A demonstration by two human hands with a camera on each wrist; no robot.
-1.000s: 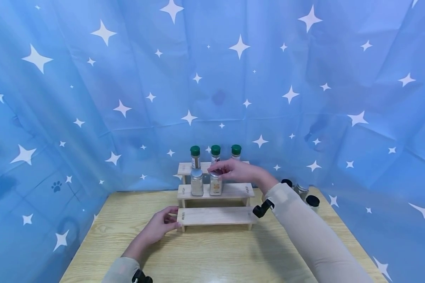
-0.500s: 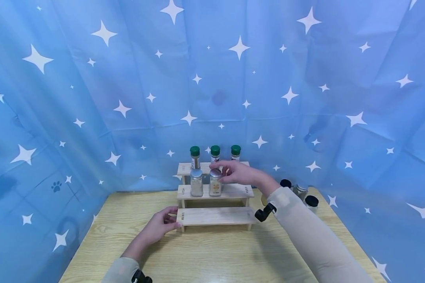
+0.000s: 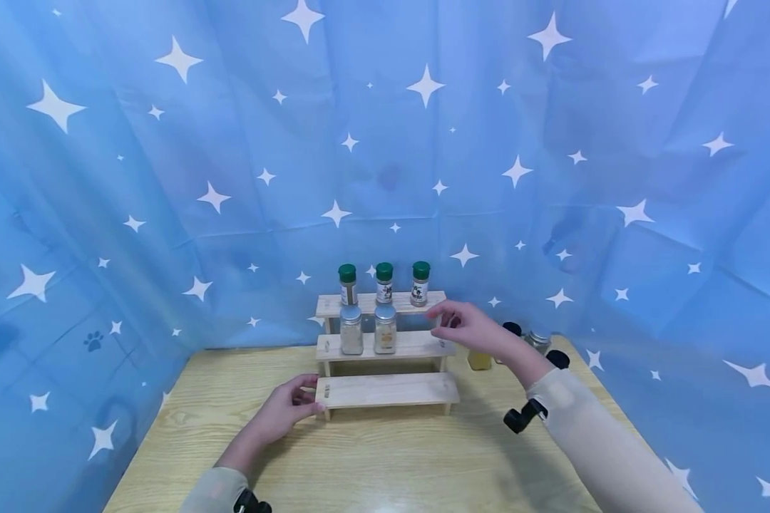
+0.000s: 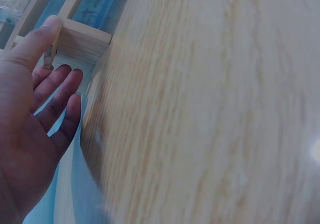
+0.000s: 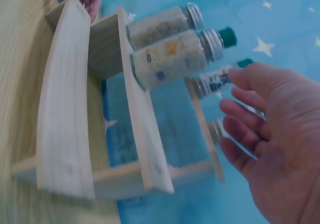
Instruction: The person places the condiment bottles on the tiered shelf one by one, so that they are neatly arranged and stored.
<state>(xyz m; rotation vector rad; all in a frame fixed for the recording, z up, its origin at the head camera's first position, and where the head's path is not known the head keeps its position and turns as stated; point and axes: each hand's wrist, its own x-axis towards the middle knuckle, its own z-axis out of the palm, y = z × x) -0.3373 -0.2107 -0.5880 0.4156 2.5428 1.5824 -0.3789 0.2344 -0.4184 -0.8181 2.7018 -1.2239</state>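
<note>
At the near left of a pale wooden three-tier rack [image 3: 408,345] on the wood-grained table [image 3: 372,470], the left hand [image 3: 284,411] pinches the end of the lowest tier [image 3: 391,390] between thumb and fingers. Two clear glass jars with silver lids [image 3: 385,336] stand upright on the middle tier [image 3: 421,345]; near its right end hangs the right hand [image 3: 471,328], fingers bent and apart from the thumb. Three green-capped bottles [image 3: 384,289] line the far tier [image 3: 401,303].

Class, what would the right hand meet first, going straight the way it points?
The right hand would probably meet the nearer silver-lidded jar on the middle shelf, though depth is unclear.
</note>
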